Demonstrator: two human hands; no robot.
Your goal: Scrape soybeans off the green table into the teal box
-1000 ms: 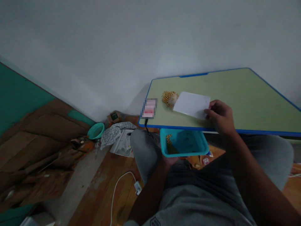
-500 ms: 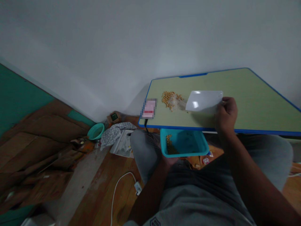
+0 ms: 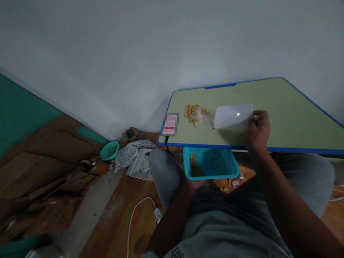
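My right hand (image 3: 258, 129) is closed on the right end of a white plastic scraper (image 3: 232, 116), held tilted over the table. Left of the scraper lies a loose pile of yellowish beans, which look like soybeans (image 3: 190, 111), with fine whitish grains (image 3: 202, 116) strewn toward the scraper's left edge. Below the table's front edge, my left hand (image 3: 195, 183) holds a turquoise plastic tub (image 3: 215, 176) from underneath; its fingers are mostly hidden. Inside the tub, yellowish beans and smaller greenish ones (image 3: 197, 170) gather at the left end.
The pale green table (image 3: 290, 114) has a blue rim and stands against a wall. A blurred pinkish item (image 3: 170, 124) with a black strap lies at its left edge. On the floor are a green basin (image 3: 109, 150), a checked cloth (image 3: 133, 152), cardboard and a white power cord (image 3: 131, 218).
The scraper has tilted in my right hand, its left edge turning lower and slightly right. More of the whitish grains beside it show. The tub stays nearly still.
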